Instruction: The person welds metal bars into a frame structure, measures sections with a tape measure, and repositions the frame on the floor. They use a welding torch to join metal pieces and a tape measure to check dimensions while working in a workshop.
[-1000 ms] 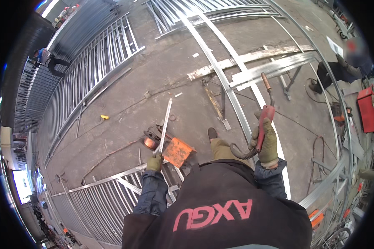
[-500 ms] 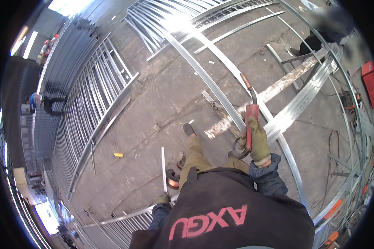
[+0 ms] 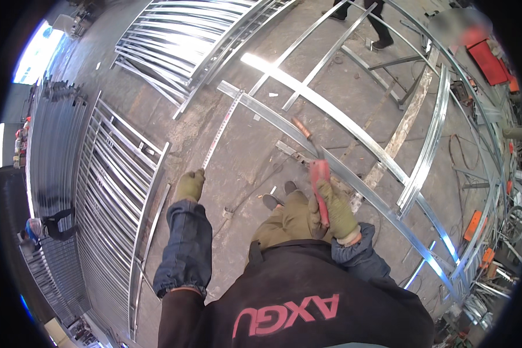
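Observation:
My left hand (image 3: 190,185), in an olive glove, is closed on one end of a long white measuring stick (image 3: 221,134) with small marks along it. The stick's far end lies by the end of a galvanized metal rail (image 3: 272,114). In my gloved right hand (image 3: 336,211) is a welding torch (image 3: 320,184) with a red handle, its fingers wrapped round it. The torch's copper nozzle (image 3: 300,129) points up and away, over the rail. From this view I cannot tell whether the nozzle touches the rail.
A second long rail (image 3: 330,123) runs roughly parallel, crossed by thin bars and a rusty beam (image 3: 409,122). Stacked barred metal panels (image 3: 119,191) stand left, more panels (image 3: 180,43) far ahead. One person (image 3: 52,225) is at left; another person's legs (image 3: 380,29) show far right.
My left hand has swung from low beside my body out to the front left, carrying the measuring stick. My right hand and torch have shifted slightly left and nearer. The view has turned.

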`<state>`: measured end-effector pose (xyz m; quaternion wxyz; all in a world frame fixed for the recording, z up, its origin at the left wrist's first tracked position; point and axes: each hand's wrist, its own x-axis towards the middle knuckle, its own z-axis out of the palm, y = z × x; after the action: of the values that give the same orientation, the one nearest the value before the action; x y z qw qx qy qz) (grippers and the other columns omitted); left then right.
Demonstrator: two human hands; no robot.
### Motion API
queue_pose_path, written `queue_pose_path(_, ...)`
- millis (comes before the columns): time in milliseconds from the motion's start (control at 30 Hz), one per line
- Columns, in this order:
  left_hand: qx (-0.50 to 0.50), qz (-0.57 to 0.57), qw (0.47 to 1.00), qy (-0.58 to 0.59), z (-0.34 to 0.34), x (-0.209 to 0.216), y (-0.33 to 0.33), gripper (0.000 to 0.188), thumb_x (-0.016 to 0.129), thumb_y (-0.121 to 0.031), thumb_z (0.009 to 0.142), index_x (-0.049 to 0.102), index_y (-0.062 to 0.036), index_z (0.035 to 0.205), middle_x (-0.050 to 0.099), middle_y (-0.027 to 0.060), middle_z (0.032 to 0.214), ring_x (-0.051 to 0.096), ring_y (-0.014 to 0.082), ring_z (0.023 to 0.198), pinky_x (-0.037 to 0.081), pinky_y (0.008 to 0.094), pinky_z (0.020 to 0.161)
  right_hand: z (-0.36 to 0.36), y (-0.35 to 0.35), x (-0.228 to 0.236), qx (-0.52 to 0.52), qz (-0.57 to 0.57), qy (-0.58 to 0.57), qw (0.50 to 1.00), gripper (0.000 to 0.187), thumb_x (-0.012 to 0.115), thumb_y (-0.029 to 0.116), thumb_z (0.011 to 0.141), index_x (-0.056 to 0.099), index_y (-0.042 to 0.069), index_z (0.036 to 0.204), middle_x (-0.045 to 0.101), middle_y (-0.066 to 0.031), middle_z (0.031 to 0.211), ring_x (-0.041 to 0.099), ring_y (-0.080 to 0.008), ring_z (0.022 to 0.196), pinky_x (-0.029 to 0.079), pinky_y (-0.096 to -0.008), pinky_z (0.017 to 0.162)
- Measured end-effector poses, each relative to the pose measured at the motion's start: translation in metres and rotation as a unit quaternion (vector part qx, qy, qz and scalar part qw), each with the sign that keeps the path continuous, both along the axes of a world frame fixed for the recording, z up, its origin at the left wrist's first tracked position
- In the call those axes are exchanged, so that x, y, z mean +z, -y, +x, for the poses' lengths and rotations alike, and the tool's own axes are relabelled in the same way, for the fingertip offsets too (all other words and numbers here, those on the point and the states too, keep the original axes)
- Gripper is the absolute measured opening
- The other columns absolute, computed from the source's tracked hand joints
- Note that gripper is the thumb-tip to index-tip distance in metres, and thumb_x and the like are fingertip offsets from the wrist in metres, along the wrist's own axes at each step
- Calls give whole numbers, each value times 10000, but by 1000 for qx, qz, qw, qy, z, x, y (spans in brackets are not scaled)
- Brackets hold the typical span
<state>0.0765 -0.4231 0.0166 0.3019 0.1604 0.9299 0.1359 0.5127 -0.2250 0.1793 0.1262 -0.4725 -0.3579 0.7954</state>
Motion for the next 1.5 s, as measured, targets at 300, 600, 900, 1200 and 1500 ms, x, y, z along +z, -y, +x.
queue_pose_path(300,-35,-69,997,23,-71,-30,-117,578,618,-566,1033,792,-22,1124,775,288,1138,734,472,1128,558,524,971,-71,-127,-6,-66,30,18,997,568,649,633,1058,691,91,1225,650,-16,770,601,-121,521,501,-287,464)
queue_pose_path(600,-13,-93,994,47,-73,4,-146,535,667,-554,1012,816,-42,1060,791,255,1064,756,429,1074,562,496,932,-90,-253,0,180,10,171,969,687,655,689,1028,648,102,1386,629,5,739,585,-99,519,493,-264,464)
queue_pose_path(900,-19,-106,992,65,-73,30,-157,539,683,-544,1010,806,-20,1036,779,266,1017,754,437,1007,557,500,892,-138,-263,-34,303,-34,218,927,659,667,654,1039,641,69,1341,607,-1,736,569,-97,531,468,-266,453)
queue_pose_path(1200,-2,-112,990,91,-73,37,-158,529,675,-528,1022,800,-15,1063,775,275,1029,754,437,1007,556,502,896,-167,-295,-53,349,10,302,887,655,631,642,1059,642,57,1354,599,-5,754,575,-113,575,486,-316,480)
queue_pose_path(1500,-1,-100,992,83,-74,34,-158,518,682,-513,1034,782,-5,1009,755,225,910,737,349,896,535,469,845,-165,-280,-59,376,23,306,875,666,612,642,1067,640,57,1384,608,-10,769,574,-113,575,492,-304,493)
